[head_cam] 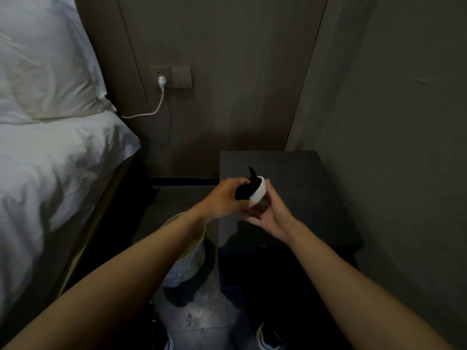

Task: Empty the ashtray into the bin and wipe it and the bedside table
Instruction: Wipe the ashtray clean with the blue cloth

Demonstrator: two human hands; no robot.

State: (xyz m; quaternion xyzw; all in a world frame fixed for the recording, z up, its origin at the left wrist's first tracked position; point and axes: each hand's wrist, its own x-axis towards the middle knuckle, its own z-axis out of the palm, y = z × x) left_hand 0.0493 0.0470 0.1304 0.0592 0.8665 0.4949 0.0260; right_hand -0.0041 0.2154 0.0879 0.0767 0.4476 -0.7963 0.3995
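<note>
A round white ashtray [259, 192] is held above the left front part of the dark bedside table [303, 178]. My right hand [269, 215] cups it from below and the right, thumb up along its rim. My left hand [227, 198] grips a dark cloth [249, 185] and presses it into the ashtray's bowl; a corner of the cloth sticks up. The bin [192, 251], lined with a clear bag, stands on the floor left of the table, partly hidden by my left forearm.
A bed with white duvet and pillow [50, 137] fills the left. A white plug and cable [161, 83] hang from a wall socket behind. A grey wall closes the right side. My shoes [267, 335] show on the tiled floor below.
</note>
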